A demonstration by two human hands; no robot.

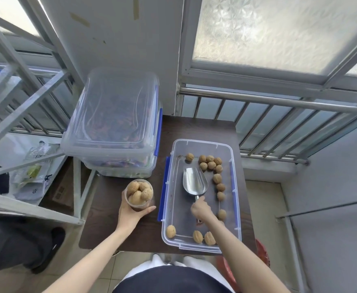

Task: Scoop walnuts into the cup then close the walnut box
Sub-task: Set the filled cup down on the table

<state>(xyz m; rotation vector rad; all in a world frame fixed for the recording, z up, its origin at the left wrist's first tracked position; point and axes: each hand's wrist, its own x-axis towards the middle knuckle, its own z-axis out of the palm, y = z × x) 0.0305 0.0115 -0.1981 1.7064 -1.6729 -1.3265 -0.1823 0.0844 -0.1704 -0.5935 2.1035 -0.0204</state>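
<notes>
A clear plastic cup (139,194) heaped with walnuts stands on the dark table, and my left hand (131,214) is wrapped around its lower part. To its right lies the open clear walnut box (173,178) with blue latches; several walnuts (211,164) lie along its far, right and near sides. An empty metal scoop (194,183) rests on the box floor, mouth pointing away. My right hand (201,209) grips the scoop's handle inside the box. The box's lid is not identifiable in view.
Two stacked lidded clear boxes (114,115) stand at the table's far left corner. A metal rack (25,115) with bags is to the left, a railing (279,102) and window behind. A red stool (262,252) sits under the table's right edge (248,187).
</notes>
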